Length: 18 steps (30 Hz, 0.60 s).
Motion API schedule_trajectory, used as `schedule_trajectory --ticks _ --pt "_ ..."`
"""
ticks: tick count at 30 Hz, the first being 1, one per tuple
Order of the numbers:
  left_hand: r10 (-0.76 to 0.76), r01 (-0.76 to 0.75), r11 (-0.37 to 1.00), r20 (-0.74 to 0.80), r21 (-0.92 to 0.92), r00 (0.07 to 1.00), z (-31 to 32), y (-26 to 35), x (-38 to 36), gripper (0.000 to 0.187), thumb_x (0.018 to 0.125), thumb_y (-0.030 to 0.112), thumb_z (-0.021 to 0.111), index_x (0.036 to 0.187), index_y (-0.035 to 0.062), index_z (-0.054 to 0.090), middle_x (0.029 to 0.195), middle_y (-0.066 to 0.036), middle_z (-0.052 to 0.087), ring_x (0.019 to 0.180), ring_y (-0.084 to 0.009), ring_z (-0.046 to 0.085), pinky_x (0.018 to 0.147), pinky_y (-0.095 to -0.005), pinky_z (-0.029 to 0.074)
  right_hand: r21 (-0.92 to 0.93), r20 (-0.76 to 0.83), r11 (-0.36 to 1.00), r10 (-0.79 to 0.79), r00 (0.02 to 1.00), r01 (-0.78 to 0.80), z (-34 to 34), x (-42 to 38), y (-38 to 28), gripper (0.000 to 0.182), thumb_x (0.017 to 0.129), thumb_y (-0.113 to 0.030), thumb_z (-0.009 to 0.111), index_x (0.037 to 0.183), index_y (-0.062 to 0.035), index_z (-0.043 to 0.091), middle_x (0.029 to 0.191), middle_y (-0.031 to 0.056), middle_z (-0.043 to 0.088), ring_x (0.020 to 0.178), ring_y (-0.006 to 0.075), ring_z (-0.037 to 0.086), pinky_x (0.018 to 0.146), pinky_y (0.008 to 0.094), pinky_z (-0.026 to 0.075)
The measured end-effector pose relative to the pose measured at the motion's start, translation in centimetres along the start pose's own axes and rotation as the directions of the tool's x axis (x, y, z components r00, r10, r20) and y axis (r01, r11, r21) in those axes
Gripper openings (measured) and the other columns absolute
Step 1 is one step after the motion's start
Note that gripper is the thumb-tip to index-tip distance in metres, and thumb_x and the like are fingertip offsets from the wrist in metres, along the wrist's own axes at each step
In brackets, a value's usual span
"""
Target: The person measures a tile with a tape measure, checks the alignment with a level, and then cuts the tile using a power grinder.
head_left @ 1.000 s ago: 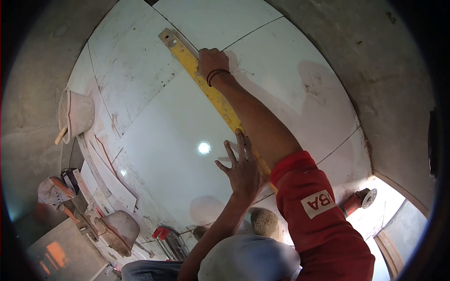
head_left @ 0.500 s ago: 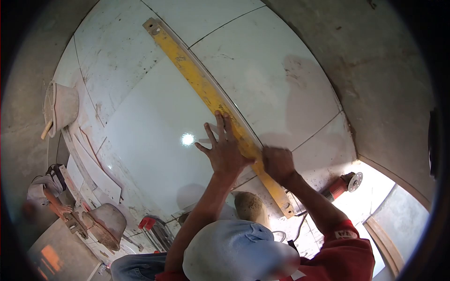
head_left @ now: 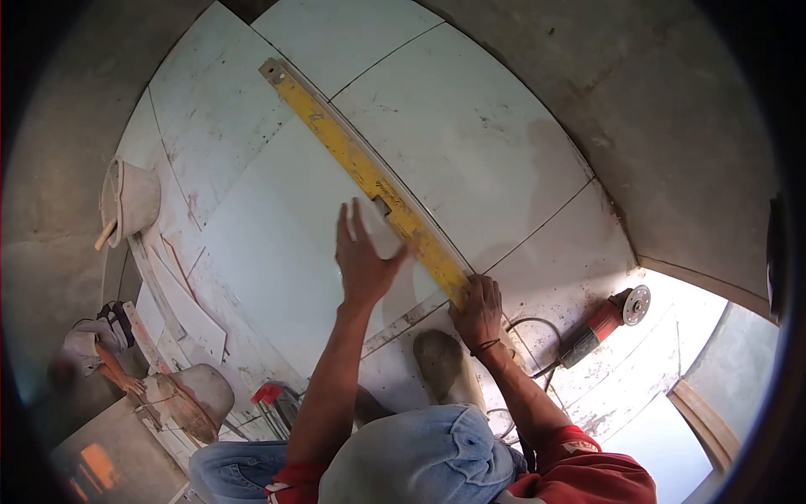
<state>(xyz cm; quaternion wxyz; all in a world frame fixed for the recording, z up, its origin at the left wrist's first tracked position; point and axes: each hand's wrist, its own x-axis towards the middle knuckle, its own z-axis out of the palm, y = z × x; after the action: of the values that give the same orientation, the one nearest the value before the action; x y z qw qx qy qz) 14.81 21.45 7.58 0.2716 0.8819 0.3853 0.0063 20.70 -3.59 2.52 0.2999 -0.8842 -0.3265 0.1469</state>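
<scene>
Two hands: left hand flat, right hand gripping level

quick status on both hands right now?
Left hand: open, flat on the big white tile, holding nothing.
Right hand: closed, gripping the near end of the yellow level.

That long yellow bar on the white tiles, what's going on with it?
A person kneels on a tiled floor. The right hand grips the near end of a yellow spirit level lying along a tile joint. The left hand rests open and flat on the large glossy tile beside it. A red angle grinder lies nearby.
</scene>
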Motion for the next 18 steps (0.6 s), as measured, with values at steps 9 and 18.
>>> schedule_trajectory --ticks 9,18 --pt "0.168 -0.181 0.977 -0.115 -0.111 0.979 0.2 -1.9 -4.5 0.038 0.084 0.013 0.081 0.12 0.0065 0.072 0.12 -0.015 0.07 0.114 -0.0369 0.067 0.107 -0.0487 0.048 0.086 -0.165 0.996 0.01 0.986 0.004 -3.1 5.1 1.3 0.055 0.072 -0.007 0.086 0.12 -0.0009 0.061 0.116 0.0182 0.064 0.111 0.0415 0.061 0.094 0.0497 0.053" --pt "0.574 -0.643 0.732 0.304 0.226 0.76 5.9 4.9 -5.3 0.067 0.086 0.033 0.081 0.147 0.0131 0.062 0.159 -0.01 0.048 0.15 -0.0281 0.043 0.125 -0.0643 0.026 0.033 -0.237 0.999 -0.026 0.971 0.035 -5.7 4.4 3.3 0.053 0.072 -0.008 0.088 0.118 -0.0023 0.062 0.111 0.0177 0.065 0.108 0.043 0.061 0.094 0.052 0.051"
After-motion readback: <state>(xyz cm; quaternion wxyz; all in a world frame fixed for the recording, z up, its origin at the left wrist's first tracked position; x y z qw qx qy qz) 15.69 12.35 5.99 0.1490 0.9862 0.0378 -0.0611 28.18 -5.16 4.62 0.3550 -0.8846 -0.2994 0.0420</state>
